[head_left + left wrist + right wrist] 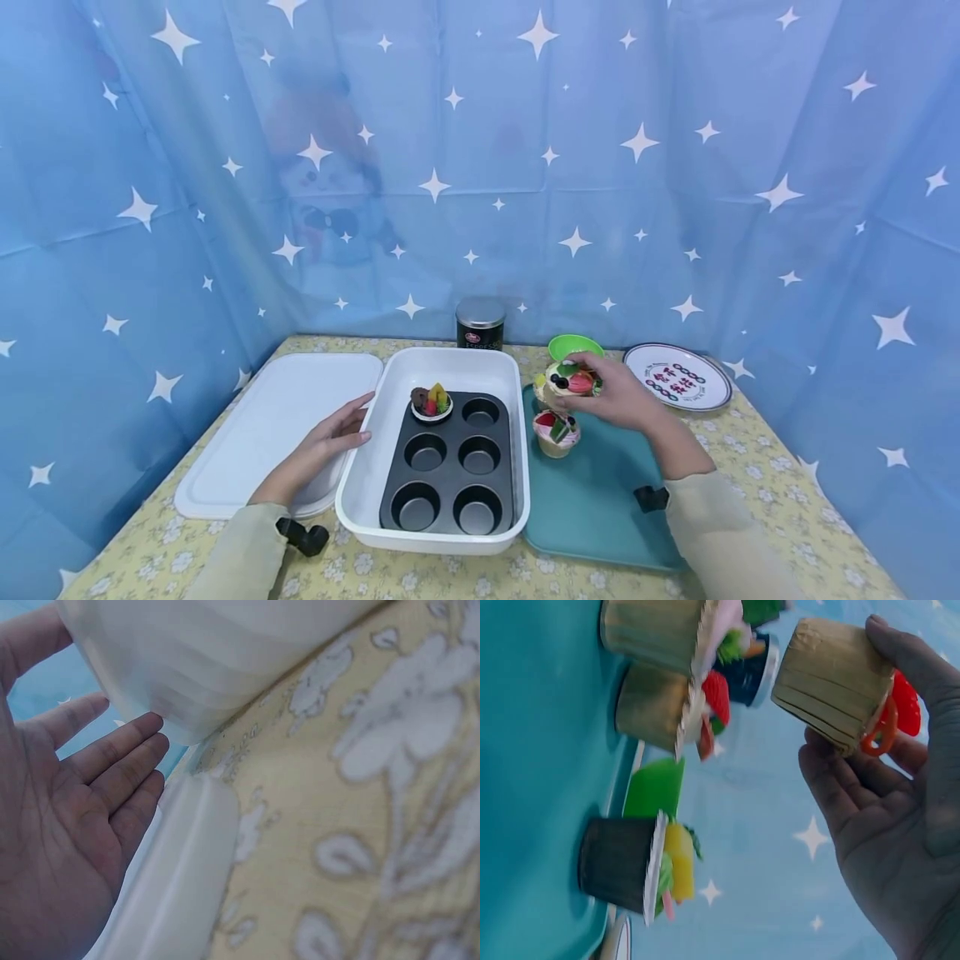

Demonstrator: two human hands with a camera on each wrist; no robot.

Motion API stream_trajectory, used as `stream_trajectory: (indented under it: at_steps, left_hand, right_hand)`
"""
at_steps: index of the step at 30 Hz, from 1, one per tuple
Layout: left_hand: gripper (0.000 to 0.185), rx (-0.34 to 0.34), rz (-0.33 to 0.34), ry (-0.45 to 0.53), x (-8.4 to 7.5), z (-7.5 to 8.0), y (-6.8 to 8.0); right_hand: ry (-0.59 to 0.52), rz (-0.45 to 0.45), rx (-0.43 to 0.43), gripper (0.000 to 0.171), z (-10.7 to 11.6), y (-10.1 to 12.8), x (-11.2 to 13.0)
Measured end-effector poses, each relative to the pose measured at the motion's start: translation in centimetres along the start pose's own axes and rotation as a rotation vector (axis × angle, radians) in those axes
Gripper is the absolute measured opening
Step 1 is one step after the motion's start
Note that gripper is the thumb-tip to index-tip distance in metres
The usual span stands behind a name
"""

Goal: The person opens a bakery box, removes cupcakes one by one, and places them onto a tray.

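Note:
My right hand (611, 396) pinches a fruit-topped cupcake (836, 682) by its upper edge, lifted above the teal tray (607, 500). The cupcake has a tan pleated cup and red fruit. Other cupcakes stand on that tray, among them a pink-topped cupcake (556, 433) and a dark-cupped cupcake (622, 862). My left hand (330, 442) touches the left side of a white deep tray (360, 467), its fingers nearly straight in the left wrist view. Inside the white tray lies a dark muffin tin (450, 475), with one cupcake (431, 404) in its back left cup.
A flat white lid or tray (247, 450) lies at the left. Toward the back are a black espresso can (480, 325), a green bowl (573, 343) and a patterned white plate (678, 377). A starry blue curtain (495, 167) borders the floral tablecloth (360, 575).

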State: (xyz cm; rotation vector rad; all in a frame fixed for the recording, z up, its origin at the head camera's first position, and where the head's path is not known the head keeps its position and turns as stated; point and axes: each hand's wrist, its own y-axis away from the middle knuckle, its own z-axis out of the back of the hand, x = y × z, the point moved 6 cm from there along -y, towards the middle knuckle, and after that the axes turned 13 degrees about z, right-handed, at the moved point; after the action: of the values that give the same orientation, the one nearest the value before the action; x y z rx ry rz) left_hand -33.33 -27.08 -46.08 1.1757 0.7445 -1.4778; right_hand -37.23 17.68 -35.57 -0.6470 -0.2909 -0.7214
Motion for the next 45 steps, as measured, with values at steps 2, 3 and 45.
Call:
stream_trajectory:
  at_steps: [2, 3, 45]
  left_hand:
    - [0.065, 0.000, -0.001, 0.001, 0.0, 0.0, 0.0]
    - [0.065, 0.000, -0.002, 0.002, 0.0, 0.1, 0.0]
    - [0.067, -0.023, 0.014, -0.016, 0.2, 0.2, -0.1]
  right_hand:
    - [0.011, -0.005, -0.002, 0.068, 0.5, 0.2, -0.4]
    - [0.012, -0.012, 0.000, 0.068, 0.7, 0.3, -0.6]
    - [-0.054, -0.250, 0.295, 0.061, 1.8, 4.2, -6.3]
